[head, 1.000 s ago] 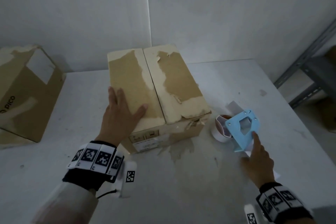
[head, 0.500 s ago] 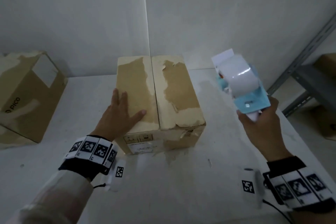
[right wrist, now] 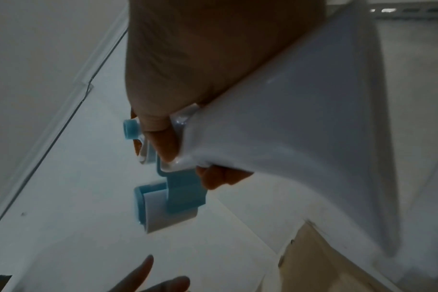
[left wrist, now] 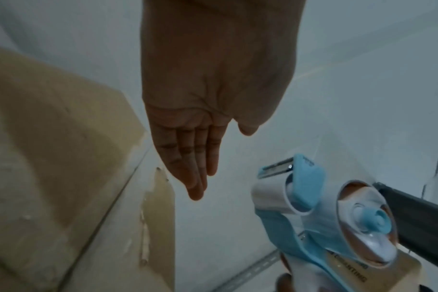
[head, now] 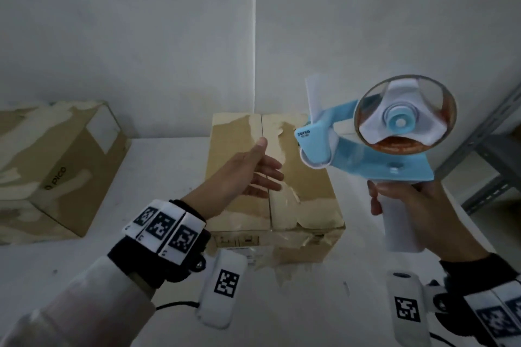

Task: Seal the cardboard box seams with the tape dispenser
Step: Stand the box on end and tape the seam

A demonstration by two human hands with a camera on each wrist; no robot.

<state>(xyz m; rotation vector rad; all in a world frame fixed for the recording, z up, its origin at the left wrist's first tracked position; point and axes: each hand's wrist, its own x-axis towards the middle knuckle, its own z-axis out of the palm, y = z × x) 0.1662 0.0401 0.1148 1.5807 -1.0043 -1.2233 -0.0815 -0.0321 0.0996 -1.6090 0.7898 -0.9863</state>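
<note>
The right hand (head: 417, 205) grips the white handle of the blue tape dispenser (head: 375, 144), held up in the air at the right of the frame, its roll uppermost. The left hand (head: 248, 175) is raised above the cardboard box (head: 307, 194), fingers straight and loose, holding nothing. The box sits at the centre on the white table (head: 169, 166), flaps closed. A second box (head: 56, 166) lies at far left.

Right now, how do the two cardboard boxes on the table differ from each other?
The middle box stands squarely under the hands, closed flaps up, with its centre seam showing; the left box sits tilted at an angle. The left box carries printed "pico" lettering and a white patch; the middle box has a small label on its front side. Both are brown cardboard with torn, peeled pale areas, and both rest on the white table.
</note>
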